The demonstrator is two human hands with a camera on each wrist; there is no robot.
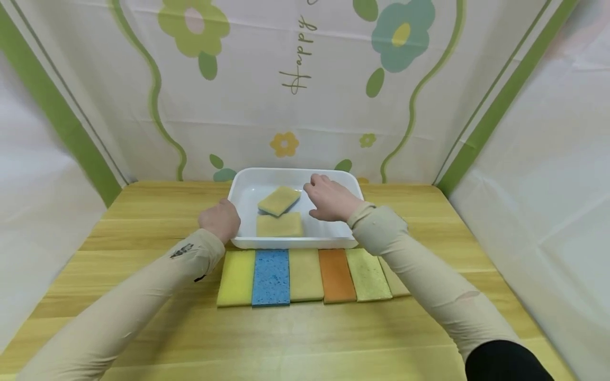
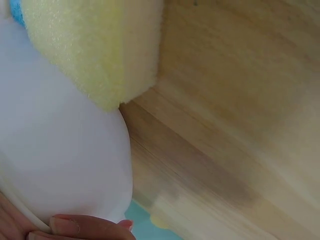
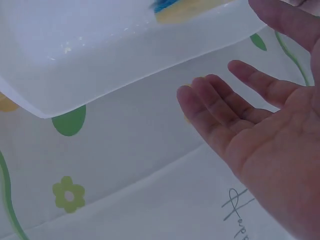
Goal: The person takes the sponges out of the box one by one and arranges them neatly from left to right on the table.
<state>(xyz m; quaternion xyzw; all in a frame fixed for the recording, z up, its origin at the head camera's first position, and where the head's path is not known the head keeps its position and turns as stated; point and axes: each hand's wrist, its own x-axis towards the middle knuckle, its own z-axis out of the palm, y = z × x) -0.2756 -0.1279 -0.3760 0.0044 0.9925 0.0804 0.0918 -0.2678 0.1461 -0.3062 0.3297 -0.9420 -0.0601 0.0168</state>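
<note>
A white plastic tray (image 1: pixel 295 243) stands at the back of the table. My left hand (image 1: pixel 220 220) grips its left edge; in the left wrist view the thumb and fingers (image 2: pixel 65 227) pinch the tray rim. Over the right half of the tray, my right hand (image 1: pixel 331 198) holds nothing, its fingers loosely bent in the right wrist view. Inside the tray lie two beige sponges, one tilted (image 1: pixel 279 200) with a bluish underside, touching or overlapping a flatter one (image 1: pixel 279 226) near the front wall.
Along the tray's front lies a row of flat sponges: yellow (image 1: pixel 235 278), blue (image 1: pixel 270 278), beige (image 1: pixel 306 275), orange (image 1: pixel 337 276), pale yellow (image 1: pixel 368 275), and another beige one (image 1: pixel 394 279) partly hidden by my right sleeve. A flowered cloth (image 1: pixel 257 106) hangs behind the wooden table (image 1: pixel 286 344).
</note>
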